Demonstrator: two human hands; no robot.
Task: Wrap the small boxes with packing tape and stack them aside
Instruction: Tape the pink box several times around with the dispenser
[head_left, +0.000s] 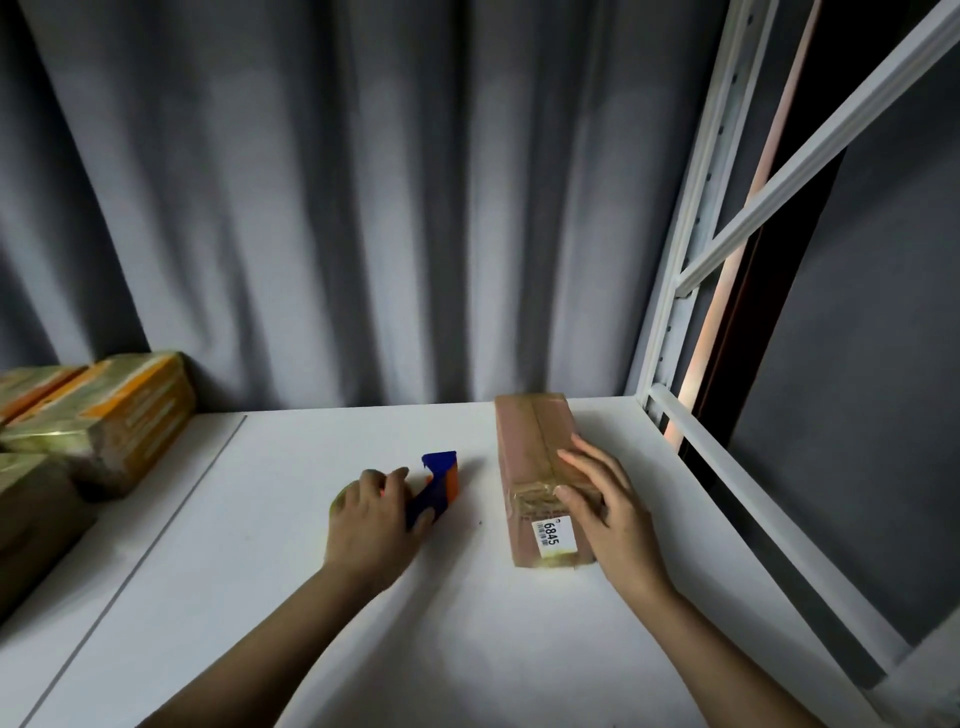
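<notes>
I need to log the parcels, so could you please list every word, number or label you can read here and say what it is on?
"6845": on the white sticker at the near end of the brown box under the right hand.
Small barcode beside that number: too small to read.
Tape dispenser in the left hand: no text visible.
Wrapped boxes at the left: their printing is too blurred to read.

Tape roll (347, 493) mostly hidden under left hand (371, 525), wrapped boxes (78, 426) cut off at left edge
</notes>
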